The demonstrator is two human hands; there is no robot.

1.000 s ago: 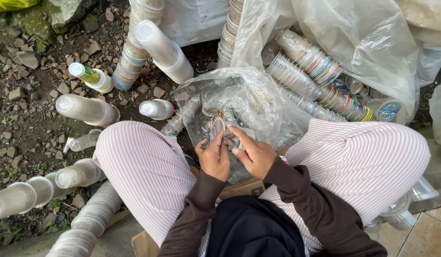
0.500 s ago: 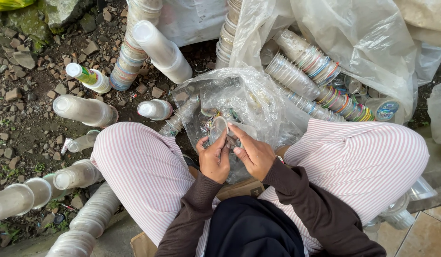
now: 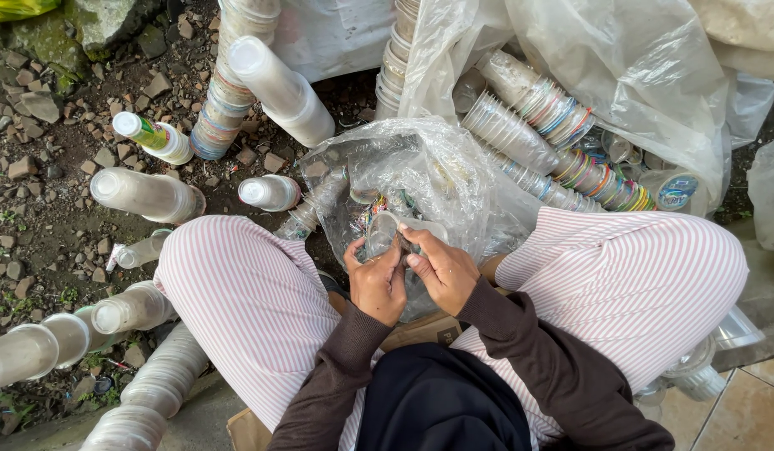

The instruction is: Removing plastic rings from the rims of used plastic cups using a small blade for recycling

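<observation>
At the far left, bare ground (image 3: 44,217) of dark soil strewn with small stones and bits of green is seen, with a mossy rock (image 3: 94,21) at the far edge. Long stacks of clear plastic cups are laid across it: one stack (image 3: 23,351) at the near left, another (image 3: 144,194) further off, and a small bottle (image 3: 153,136) with a green label beyond that. Two taller stacks (image 3: 278,88) are leaned against a white sack (image 3: 337,33) at the far middle.

In the middle, a clear cup (image 3: 385,232) is held over a crumpled clear bag (image 3: 420,175) that is rested between the knees of a seated person in pink-striped trousers (image 3: 253,309). The cup's near left side is gripped by the left hand (image 3: 377,284), fingers curled around it. The right hand (image 3: 441,269) is closed on the cup's rim from the right, thumb and fingertips pinched at the edge.

To the right, stacks with coloured rims (image 3: 562,125) are held inside a large clear bag (image 3: 646,75). At the near right corner, a tiled floor (image 3: 738,409) is met by the ground.
</observation>
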